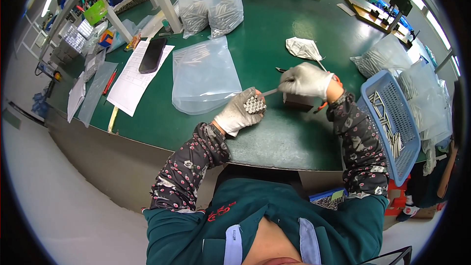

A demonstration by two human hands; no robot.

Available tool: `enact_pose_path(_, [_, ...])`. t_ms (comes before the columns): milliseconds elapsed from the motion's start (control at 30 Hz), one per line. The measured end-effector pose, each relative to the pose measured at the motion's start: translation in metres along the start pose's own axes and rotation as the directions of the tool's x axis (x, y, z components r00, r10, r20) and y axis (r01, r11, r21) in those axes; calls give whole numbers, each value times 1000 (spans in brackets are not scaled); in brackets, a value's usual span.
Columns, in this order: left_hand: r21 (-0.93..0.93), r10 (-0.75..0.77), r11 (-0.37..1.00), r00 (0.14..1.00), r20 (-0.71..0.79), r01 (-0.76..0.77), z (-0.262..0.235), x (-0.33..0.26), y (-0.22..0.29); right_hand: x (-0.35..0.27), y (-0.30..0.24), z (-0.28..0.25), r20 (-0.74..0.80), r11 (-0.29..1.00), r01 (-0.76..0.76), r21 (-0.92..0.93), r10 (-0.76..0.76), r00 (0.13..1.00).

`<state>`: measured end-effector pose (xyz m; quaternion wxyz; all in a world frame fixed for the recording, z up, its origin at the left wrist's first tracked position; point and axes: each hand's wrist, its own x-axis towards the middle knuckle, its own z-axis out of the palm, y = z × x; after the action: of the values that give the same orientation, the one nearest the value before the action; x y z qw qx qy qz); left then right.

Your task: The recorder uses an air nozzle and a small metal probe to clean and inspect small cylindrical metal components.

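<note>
Handling step: left hand [236,114] curls fingers round rod bundle [254,105]; right hand [306,81], two o'clock, pinches slender piece [270,92]; steadiness likely needed next.

Green worktable [267,34], grey floor [132,167], bright windows [437,28] rightward

1 bundle of silvery metal rods [254,105], packed tight in left hand [234,116], round ends facing camera. 1 slim grey piece [270,92] pinched in right hand [305,79], slanting, lower end at bundle's upper right edge.
</note>
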<state>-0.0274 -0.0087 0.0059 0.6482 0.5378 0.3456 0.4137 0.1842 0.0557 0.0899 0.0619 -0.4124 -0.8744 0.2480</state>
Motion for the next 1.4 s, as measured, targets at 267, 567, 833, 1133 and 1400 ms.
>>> enact_pose_path(267, [141,-7,990,999,42,1,-3,3,1,8,4,-6,15,995,-95,-36,95,995])
enact_pose_path(567, [203,0,979,1000,26,-6,-3,3,0,13,-4,-1,94,994,-108,23,105,990])
enact_pose_path(833, [63,-6,998,1000,-20,7,-1,-1,3,8,-4,3,61,996,-82,19,81,995])
enact_pose_path(1133, [95,4,996,1000,-31,-1,0,1,0,-3,-6,13,6,989,21,146,-23,1000])
enact_pose_path(1400, [108,20,994,999,38,-24,-3,2,1,-9,-3,15,-9,984,-14,176,15,1000])
